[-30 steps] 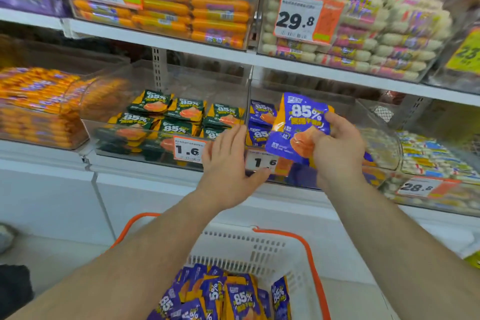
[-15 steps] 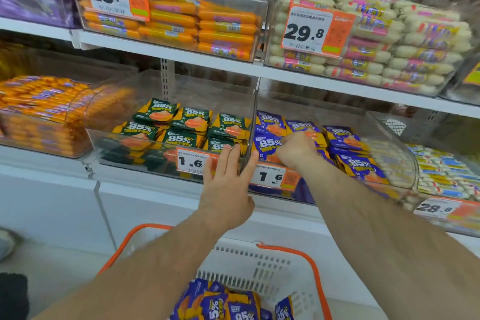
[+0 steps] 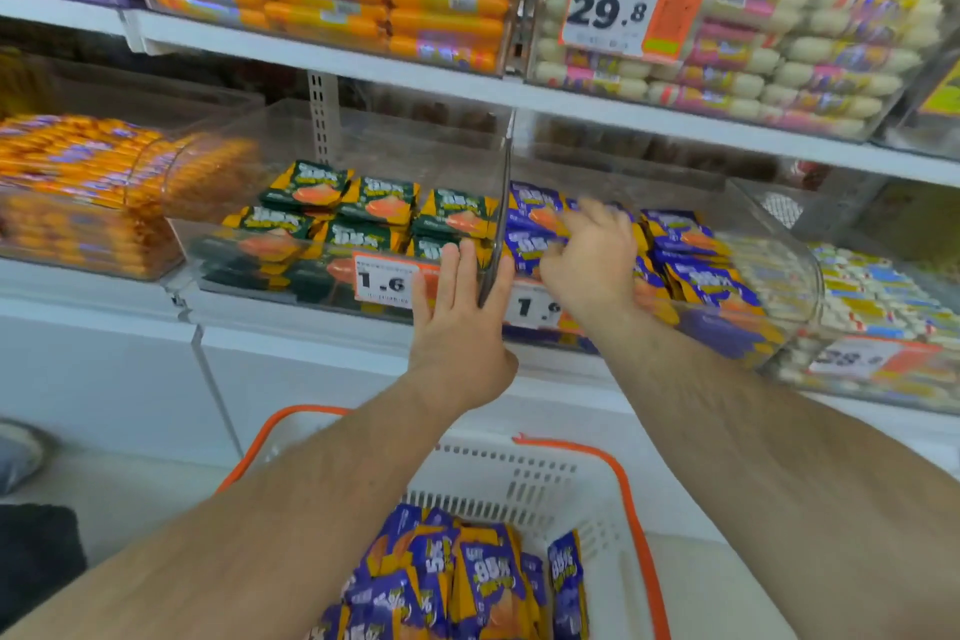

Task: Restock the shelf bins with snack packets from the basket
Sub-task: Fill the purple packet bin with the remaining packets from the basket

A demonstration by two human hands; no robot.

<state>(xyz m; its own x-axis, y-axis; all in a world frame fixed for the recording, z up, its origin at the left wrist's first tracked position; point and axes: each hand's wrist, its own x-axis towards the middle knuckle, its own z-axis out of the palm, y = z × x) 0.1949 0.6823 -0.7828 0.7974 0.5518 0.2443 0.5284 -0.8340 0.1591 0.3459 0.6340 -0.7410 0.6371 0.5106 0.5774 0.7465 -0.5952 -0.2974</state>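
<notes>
Blue-and-orange snack packets [image 3: 696, 270] lie in rows in a clear shelf bin [image 3: 795, 276] on the middle shelf. My right hand [image 3: 592, 260] reaches into this bin and rests on the packets at its left end; its fingers are loosely bent, blurred, and hold nothing I can make out. My left hand [image 3: 457, 322] presses flat, fingers straight, against the bin fronts at the divider [image 3: 501, 203]. Below, a white basket [image 3: 519, 473] with orange handles holds several more blue packets [image 3: 467, 582].
The bin to the left holds green packets [image 3: 374, 213] behind a 1.6 price tag [image 3: 384, 281]. Orange sausage packs [image 3: 78, 182] fill the far-left bin. The upper shelf [image 3: 363, 62] carries bins of orange and white sausages. A shoe [image 3: 15, 452] shows at the lower left.
My right hand carried a blue packet into the bin, set it among the others, and now rests on the rows. My left hand stayed flat on the bin fronts.
</notes>
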